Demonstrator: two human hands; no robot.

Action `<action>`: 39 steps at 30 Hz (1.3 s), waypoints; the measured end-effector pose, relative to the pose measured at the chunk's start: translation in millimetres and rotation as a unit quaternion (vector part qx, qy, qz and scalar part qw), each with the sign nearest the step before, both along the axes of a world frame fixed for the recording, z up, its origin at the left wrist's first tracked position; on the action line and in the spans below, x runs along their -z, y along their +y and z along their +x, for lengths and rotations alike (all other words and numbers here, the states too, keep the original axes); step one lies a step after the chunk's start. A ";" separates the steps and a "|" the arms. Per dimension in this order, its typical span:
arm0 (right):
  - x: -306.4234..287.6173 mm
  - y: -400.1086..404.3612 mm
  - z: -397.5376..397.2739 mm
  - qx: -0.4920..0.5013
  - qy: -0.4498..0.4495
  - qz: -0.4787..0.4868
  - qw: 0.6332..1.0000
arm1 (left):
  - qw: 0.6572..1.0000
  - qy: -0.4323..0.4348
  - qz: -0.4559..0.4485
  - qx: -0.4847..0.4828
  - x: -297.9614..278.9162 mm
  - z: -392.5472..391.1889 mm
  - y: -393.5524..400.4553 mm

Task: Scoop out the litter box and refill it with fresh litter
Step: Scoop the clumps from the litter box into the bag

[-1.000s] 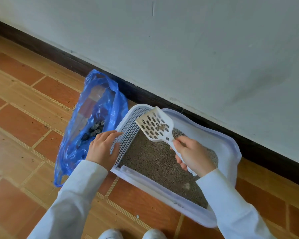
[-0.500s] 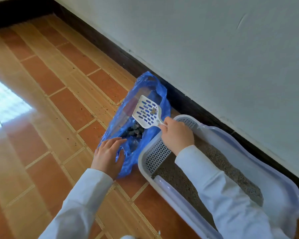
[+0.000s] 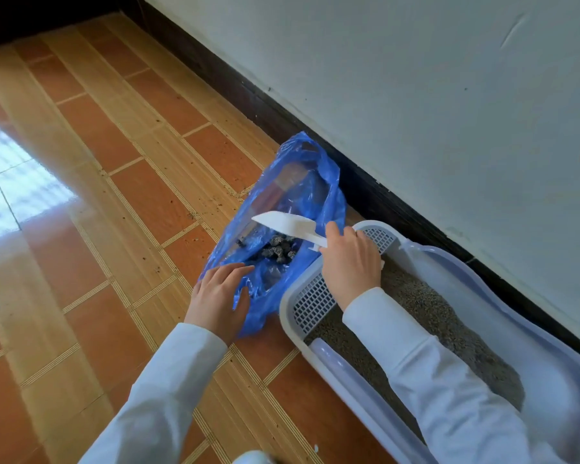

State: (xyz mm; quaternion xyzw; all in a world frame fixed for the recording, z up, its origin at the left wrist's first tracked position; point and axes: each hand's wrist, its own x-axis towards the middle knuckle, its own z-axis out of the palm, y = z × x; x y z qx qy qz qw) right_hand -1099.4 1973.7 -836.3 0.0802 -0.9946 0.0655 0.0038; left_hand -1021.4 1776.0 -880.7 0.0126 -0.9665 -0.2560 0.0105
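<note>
A white litter box (image 3: 476,272) with a grid step at its left end lies along the wall, holding grey-brown litter (image 3: 426,313). To its left an open blue plastic bag (image 3: 302,182) lies on the floor, with dark clumps (image 3: 280,249) inside. My right hand (image 3: 349,262) grips the handle of a white scoop (image 3: 285,224), which is turned on its side over the bag's mouth. My left hand (image 3: 218,296) pinches the bag's near edge and holds it open.
The floor is orange-brown tile (image 3: 114,229) with scattered litter grains near the bag. A white wall (image 3: 416,95) with a dark baseboard (image 3: 365,182) runs right behind the box and the bag. A bright reflection lies on the floor at far left.
The scoop travelled from above the litter box to the bag, then tipped sideways over its mouth. My left hand moved from the box rim to the bag's edge.
</note>
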 end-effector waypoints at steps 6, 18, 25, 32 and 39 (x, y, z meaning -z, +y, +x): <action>-26.4 61.0 27.5 0.102 -0.086 -0.179 0.975 | 0.999 0.015 0.027 0.038 -2.9 -8.0 21.8; -16.1 174.1 151.5 0.326 -0.270 -0.227 0.877 | 0.979 0.047 0.037 0.194 -13.5 -20.1 106.6; 12.3 177.5 181.5 0.435 -0.267 -0.168 0.843 | 0.969 0.047 0.038 0.240 -15.0 -13.2 130.7; 21.6 179.4 177.3 0.420 -0.360 -0.101 0.827 | 0.969 0.039 0.034 0.242 -18.8 -10.6 132.4; 7.4 177.1 164.7 0.309 -0.387 -0.087 0.864 | 0.969 0.042 0.028 0.241 -19.5 -8.6 130.2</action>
